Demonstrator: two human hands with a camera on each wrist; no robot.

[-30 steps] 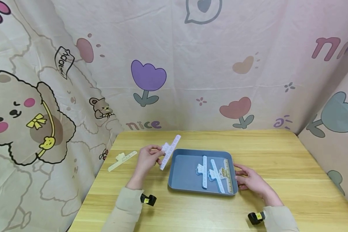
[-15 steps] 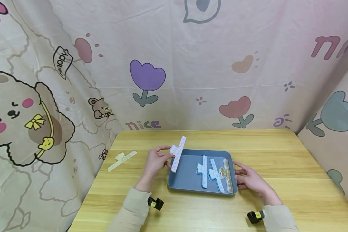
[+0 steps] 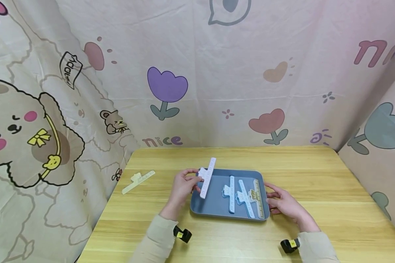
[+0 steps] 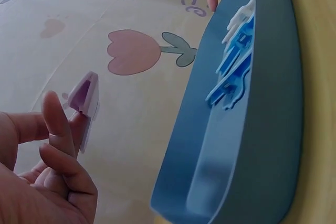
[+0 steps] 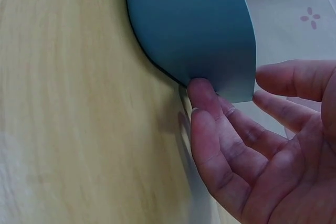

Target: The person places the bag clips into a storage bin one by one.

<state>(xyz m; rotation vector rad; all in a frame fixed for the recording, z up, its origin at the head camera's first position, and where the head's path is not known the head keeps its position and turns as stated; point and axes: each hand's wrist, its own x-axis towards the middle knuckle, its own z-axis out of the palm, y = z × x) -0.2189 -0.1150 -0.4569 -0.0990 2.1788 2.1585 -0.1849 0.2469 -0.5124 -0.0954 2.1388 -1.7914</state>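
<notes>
My left hand [image 3: 183, 186] pinches a pale lilac ruler clip [image 3: 208, 178] by its clip part, holding it tilted above the left end of a blue-grey tray [image 3: 214, 214]. From the left wrist view, the same lilac clip [image 4: 85, 95] shows edge-on at the fingertips, apart from the tray wall [image 4: 273, 129]. Inside the tray lie a blue-and-white ruler clip [image 3: 232, 197], another beside it [image 3: 245, 199], and a clear one with a brownish clip [image 3: 257, 199] at the right wall. My right hand [image 3: 284, 204] touches the tray's right end from outside, fingers loosely bent at its wall [image 5: 210, 35].
A pale yellow ruler clip [image 3: 138, 182] lies on the wooden table [image 3: 233, 241], left of the tray. A printed curtain [image 3: 217, 73] hangs behind the table and along both sides. Each wrist carries a small black camera [image 3: 182, 234].
My left hand has carried the lilac ruler clip rightward, from beside the tray to over its left end, and the clip stands more steeply. The right hand and tray have stayed put.
</notes>
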